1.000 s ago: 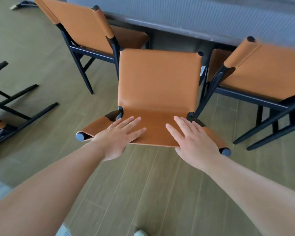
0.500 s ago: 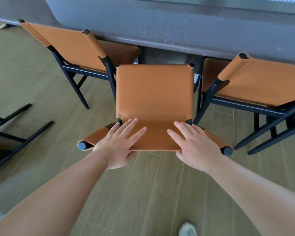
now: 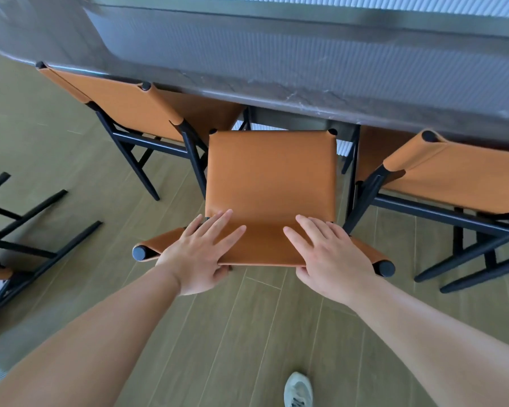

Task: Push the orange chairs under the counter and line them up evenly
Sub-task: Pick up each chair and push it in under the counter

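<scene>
At the far left edge you can see the black legs of another chair [image 3: 27, 230], well apart from the row. Next comes the left orange chair [image 3: 135, 113], its seat tucked under the counter [image 3: 306, 69]. Your left hand [image 3: 197, 254] lies on the top of the middle chair's [image 3: 271, 177] backrest, 4 fingers spread nearly straight over the leather, thumb hooked under the edge. Your right hand [image 3: 332, 254] mirrors it beside it, fingers flat and splayed. The middle chair's seat front sits just at the counter's edge. The right orange chair [image 3: 453, 177] stands close alongside, partly under the counter. A white shoe [image 3: 299, 390] shows below.
</scene>
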Demonstrator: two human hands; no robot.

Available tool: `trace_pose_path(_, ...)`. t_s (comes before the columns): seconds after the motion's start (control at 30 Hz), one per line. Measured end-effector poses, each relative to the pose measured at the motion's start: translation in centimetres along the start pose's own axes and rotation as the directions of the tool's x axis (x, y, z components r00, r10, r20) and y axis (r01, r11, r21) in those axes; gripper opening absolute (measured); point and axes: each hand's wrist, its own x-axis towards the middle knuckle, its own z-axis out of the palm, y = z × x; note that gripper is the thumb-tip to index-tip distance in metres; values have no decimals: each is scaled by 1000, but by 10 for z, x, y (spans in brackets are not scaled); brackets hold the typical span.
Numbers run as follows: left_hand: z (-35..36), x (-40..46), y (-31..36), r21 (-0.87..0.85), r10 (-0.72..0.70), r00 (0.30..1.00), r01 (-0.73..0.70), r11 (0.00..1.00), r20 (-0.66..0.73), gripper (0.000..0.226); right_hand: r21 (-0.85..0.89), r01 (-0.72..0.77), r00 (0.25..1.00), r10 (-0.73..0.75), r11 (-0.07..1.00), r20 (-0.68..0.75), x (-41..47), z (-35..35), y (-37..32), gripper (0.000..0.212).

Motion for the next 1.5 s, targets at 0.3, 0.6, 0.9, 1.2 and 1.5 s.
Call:
trace_pose_path(0.3, -10, 38, -21, 22, -46, 999, 46, 999, -12, 84, 23, 12, 1000, -12, 1000, -1, 35, -5, 26, 68)
trace_pose_path(0.6, -23, 75, -42, 23, -46, 998, 47, 999, -50, 88, 110, -30, 997, 22, 993, 68, 63, -4, 45, 74)
trace_pose_path(0.9, -37, 124, -54, 31, 42, 999, -41, 999, -20, 91, 223, -160, 982, 131, 962, 138, 85, -3, 64, 76)
trace_pose_path(1.2, -48, 182, -77, 51, 132, 991, -131, 990, -22, 91, 229, -228, 973, 211, 946, 96, 106, -11, 80, 75)
trace_pose_path(1.5, -43, 216, -104, 42, 181, 979, -178, 983, -92, 90, 99, -231, 973, 230, 968, 18, 142, -16, 97, 71)
